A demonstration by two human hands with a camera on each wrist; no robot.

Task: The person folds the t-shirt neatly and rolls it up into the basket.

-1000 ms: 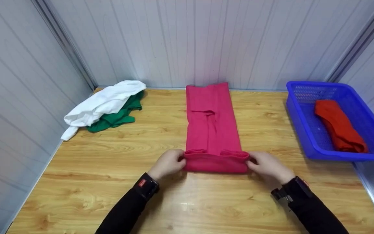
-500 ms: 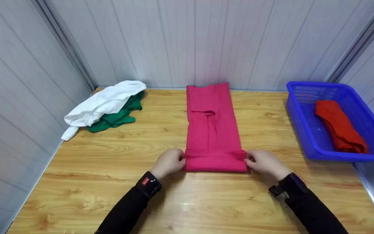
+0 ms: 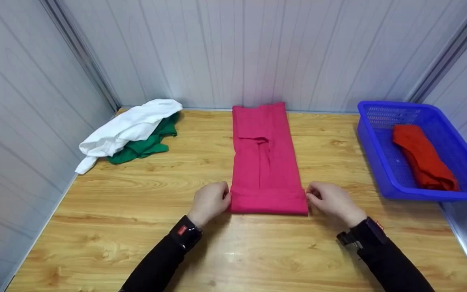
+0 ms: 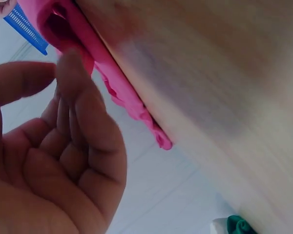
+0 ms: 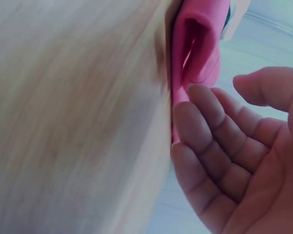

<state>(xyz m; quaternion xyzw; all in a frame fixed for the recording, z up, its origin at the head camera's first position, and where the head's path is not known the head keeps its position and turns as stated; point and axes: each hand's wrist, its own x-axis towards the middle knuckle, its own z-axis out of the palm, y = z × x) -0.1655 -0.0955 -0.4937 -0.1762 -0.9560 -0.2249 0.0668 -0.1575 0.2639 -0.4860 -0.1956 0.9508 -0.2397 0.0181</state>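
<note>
A pink garment (image 3: 266,162) lies as a long folded strip on the wooden table, its near end turned over into a flat band. At the band's left end is my left hand (image 3: 210,204), thumb and forefinger tips close together beside the cloth; contact is hard to tell. My right hand (image 3: 335,202) is by the right end. Its fingers (image 5: 198,129) bend loosely near the open end of the folded cloth (image 5: 205,53), thumb held apart, holding nothing.
A blue plastic basket (image 3: 387,184) with a folded orange cloth (image 3: 424,158) stands at the right. At the back left, a crumpled white cloth (image 3: 132,125) overlaps a green cloth (image 3: 144,150). Panel walls (image 3: 258,52) border the table (image 3: 258,251).
The turned-over near end of the pink garment has come down from a raised, gaping fold to lie flat. The right hand's fingers have moved slightly off the cloth.
</note>
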